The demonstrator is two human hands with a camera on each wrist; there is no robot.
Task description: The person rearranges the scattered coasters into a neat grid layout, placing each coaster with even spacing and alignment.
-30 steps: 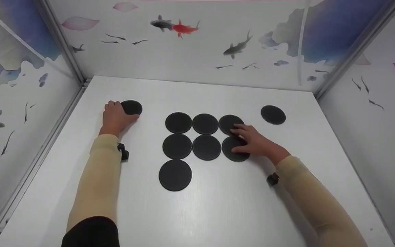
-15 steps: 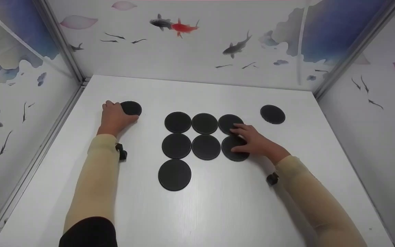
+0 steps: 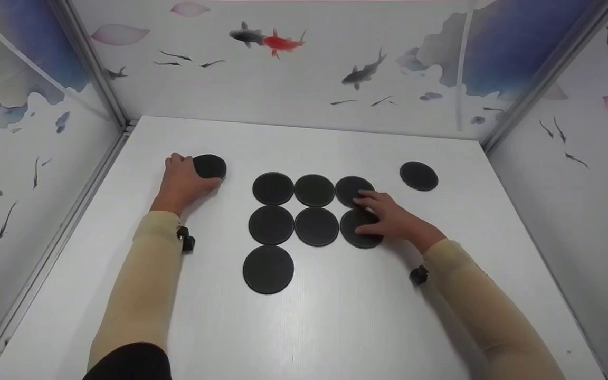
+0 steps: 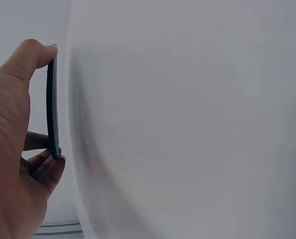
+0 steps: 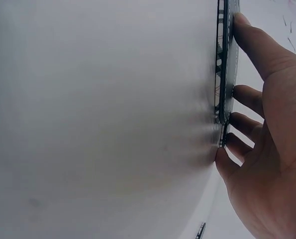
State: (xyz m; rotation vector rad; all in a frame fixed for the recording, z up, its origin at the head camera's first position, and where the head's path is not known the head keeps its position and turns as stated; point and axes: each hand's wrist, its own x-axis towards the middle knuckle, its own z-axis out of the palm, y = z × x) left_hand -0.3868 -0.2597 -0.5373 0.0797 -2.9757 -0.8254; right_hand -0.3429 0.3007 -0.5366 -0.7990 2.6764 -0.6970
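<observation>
My left hand (image 3: 181, 182) pinches a round black coaster (image 3: 211, 167) by its edge, thumb on one side and fingers on the other. In the left wrist view a narrow gap shows between this coaster (image 4: 52, 107) and the white tabletop. With its fingertips my right hand (image 3: 392, 217) rests on two coasters at the right of a group, the front one (image 3: 359, 235) and the one behind it (image 3: 350, 186). Seen from the right wrist, the right hand (image 5: 272, 129) touches the coasters' upper faces with fingers spread.
Two rows of touching coasters lie mid-table, the left back one (image 3: 273, 188) among them. A further coaster (image 3: 268, 269) sits in front of the left column. Another lone coaster (image 3: 418, 176) lies at the back right. Printed panels (image 3: 293, 95) enclose the white table (image 3: 293, 338).
My left hand has moved slightly to the right with its coaster, which now appears raised off the table. The right hand stays in place on the coasters.
</observation>
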